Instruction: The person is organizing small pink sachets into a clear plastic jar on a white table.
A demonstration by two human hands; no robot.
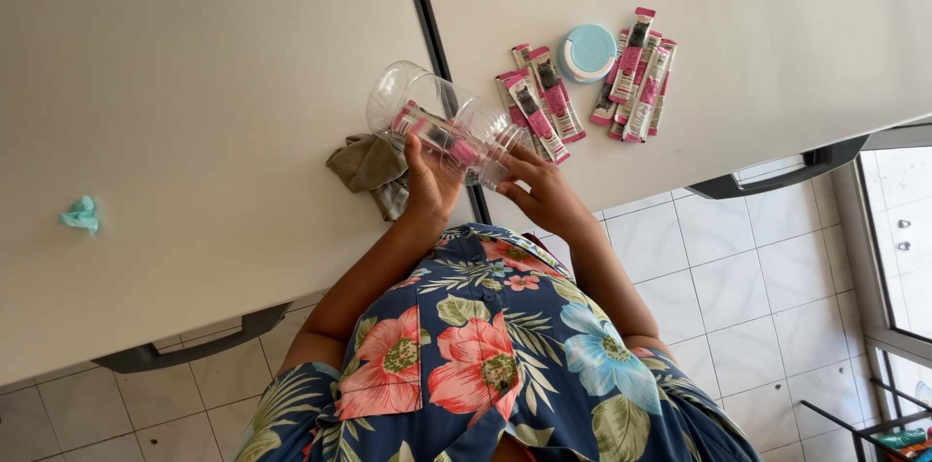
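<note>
A clear plastic jar (413,98) lies tilted on its side over the gap between two white tables, with pink stick sachets (437,134) inside it. My left hand (427,185) grips the jar from below. At the jar's mouth, my right hand (546,188) has its fingers on the rim, touching the sachets there. A few loose pink sachets (544,98) lie just beyond the jar's mouth. A second bunch of pink sachets (641,79) lies further right, next to the round light-blue lid (588,52).
An olive-grey cloth (367,166) lies crumpled by my left hand. A small teal scrap (82,214) sits far left on the left table (175,83). The right table (777,25) ends at a dark handle over tiled floor (738,297).
</note>
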